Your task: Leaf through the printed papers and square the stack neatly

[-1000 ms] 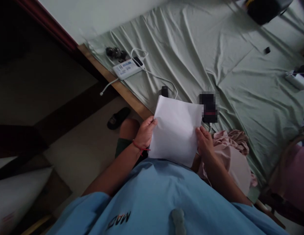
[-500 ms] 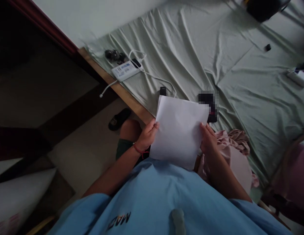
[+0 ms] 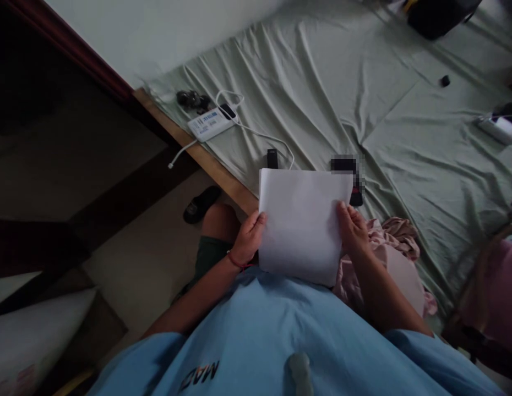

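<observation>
Two hands, the left hand [image 3: 248, 239] at nine o'clock and the right hand [image 3: 355, 228] at three, grip opposite edges of plain white rectangular paper [image 3: 303, 225], held before a light-blue fabric shirt [image 3: 272, 316]. Slanted a second ago, the paper now stands nearly square, its right-side grip higher and its left lower. Beyond, on a bed draped in pale green cloth [image 3: 388, 132], a white oblong power strip [image 3: 212, 125] lies toward ten o'clock; crumpled pale-pink cloth [image 3: 398, 272] lies toward four.
</observation>
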The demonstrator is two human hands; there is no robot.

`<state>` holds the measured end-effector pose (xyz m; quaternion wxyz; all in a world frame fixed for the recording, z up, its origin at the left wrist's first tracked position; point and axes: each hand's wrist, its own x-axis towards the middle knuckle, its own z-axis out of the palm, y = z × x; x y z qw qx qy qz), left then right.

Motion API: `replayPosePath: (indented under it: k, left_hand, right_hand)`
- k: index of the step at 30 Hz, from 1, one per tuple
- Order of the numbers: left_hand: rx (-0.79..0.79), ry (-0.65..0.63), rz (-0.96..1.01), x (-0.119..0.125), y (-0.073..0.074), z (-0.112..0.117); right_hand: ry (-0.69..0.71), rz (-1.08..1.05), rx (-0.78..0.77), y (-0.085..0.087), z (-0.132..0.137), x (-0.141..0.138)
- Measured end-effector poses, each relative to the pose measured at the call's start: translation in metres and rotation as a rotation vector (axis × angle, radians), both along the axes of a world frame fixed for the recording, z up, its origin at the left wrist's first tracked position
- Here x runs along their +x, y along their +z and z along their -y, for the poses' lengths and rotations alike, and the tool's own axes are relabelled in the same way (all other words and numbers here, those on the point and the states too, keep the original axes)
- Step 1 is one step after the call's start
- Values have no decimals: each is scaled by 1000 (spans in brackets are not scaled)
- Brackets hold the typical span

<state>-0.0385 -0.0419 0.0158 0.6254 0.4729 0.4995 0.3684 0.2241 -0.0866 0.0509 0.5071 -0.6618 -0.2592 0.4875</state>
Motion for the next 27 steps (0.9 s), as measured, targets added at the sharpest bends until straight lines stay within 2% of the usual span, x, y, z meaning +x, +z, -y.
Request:
replayPosePath:
  k: [4,7,10,12,14,18,25,27]
  left_hand:
    - [29,-16,10,-1,0,5]
    - [66,-47,-17,-1,0,7]
    - [113,-71,-74,0,4,8]
    - [134,-89,-87,1,9,9]
    - [160,-93,-93,1,13,10]
    - [147,-90,-104,0,15,15]
    - [-25,-39,-86,0,6,23]
    - [-28,-1,-53,0,5,23]
  right_hand:
    - [78,122,52,2,-7,5]
    - [107,498,192,8,-17,13]
    - [163,919,342,23,-34,19]
    - [295,1139,394,37,-49,20]
    - [444,1265,432,50,-62,19]
    - [675,1333,444,62,-82,17]
    - [856,1190,460,67,-89,12]
    - [833,1115,465,67,-91,13]
